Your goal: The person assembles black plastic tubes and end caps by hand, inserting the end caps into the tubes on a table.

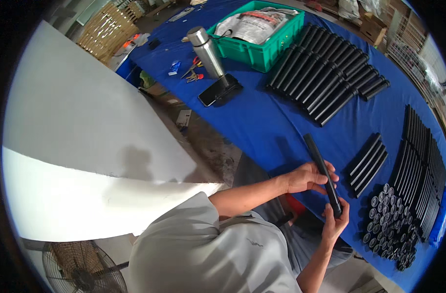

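With fingers of the left hand (308, 178) bent around its middle, thumb along the near side, grip a long, slim, black tube (320, 158). With thumb and fingers of the right hand (337, 222), pinch the wider collar at its lower end. Hold it slantwise right of the frame's centre, upper end leaning left, over a table under a smooth blue cloth (262, 112).

Just right of both hands, see a short row of slim black tubes (368, 163) lying side by side. Farther toward the lower right, find a heap of small round black caps (386, 217), some with pale rings, next to a broad bank of thin black tubes (413, 176).

Above, toward the upper right, see ranks of black collared tubes (325, 63), close to a green plastic crate (257, 57) with crumpled printed sheets (254, 27) inside. Left of the crate, notice a silver metal flask (208, 56), standing near a flat black phone-like device (210, 95) and red-handled tools (193, 77). At lower left, make out a round wire-caged fan (83, 273).
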Action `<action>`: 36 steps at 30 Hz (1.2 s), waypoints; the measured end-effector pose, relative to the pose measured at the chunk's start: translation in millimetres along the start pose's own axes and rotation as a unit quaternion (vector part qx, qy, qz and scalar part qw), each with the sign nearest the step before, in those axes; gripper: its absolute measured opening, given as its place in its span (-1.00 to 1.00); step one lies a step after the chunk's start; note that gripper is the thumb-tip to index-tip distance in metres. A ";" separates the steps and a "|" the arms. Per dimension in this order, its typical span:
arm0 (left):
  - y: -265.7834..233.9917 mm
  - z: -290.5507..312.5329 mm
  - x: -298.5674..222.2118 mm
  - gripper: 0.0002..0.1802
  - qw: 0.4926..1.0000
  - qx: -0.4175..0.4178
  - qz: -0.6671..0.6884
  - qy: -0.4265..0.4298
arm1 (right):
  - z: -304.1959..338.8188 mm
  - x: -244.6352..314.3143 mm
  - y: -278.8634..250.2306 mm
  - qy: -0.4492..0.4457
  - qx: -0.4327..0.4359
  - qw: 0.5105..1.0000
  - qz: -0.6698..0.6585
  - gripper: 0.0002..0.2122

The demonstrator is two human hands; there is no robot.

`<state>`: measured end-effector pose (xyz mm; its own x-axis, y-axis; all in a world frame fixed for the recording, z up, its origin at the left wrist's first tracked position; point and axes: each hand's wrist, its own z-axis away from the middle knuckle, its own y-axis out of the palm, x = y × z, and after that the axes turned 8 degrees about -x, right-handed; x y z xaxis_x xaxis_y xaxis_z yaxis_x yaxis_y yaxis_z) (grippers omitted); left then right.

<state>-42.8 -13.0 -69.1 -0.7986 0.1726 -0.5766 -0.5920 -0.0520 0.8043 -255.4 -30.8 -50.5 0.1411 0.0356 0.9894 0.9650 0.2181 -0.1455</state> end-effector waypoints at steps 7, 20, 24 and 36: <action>-2.2 -1.2 1.5 -0.68 0.996 -0.031 0.077 0.031 | -7.7 5.9 -3.3 0.019 0.018 1.000 0.004 -0.76; 0.6 -2.4 6.0 -0.64 0.996 -0.041 0.075 0.026 | -9.7 -16.4 -7.9 -0.048 -0.016 0.995 0.090 -0.74; -6.7 2.3 -1.0 -0.72 0.998 -0.029 0.059 0.013 | -6.9 -4.5 4.5 -0.204 -0.023 0.962 0.180 -0.65; -2.5 0.9 0.8 -0.78 0.996 -0.038 0.078 0.011 | -12.8 -3.8 -3.4 -0.008 0.033 0.999 0.041 -0.76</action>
<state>-41.9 -11.8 -71.5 -0.8832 0.1346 -0.4494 -0.4664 -0.1505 0.8717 -256.4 -44.3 -53.7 0.2149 0.0714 0.9740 0.9339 0.2769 -0.2264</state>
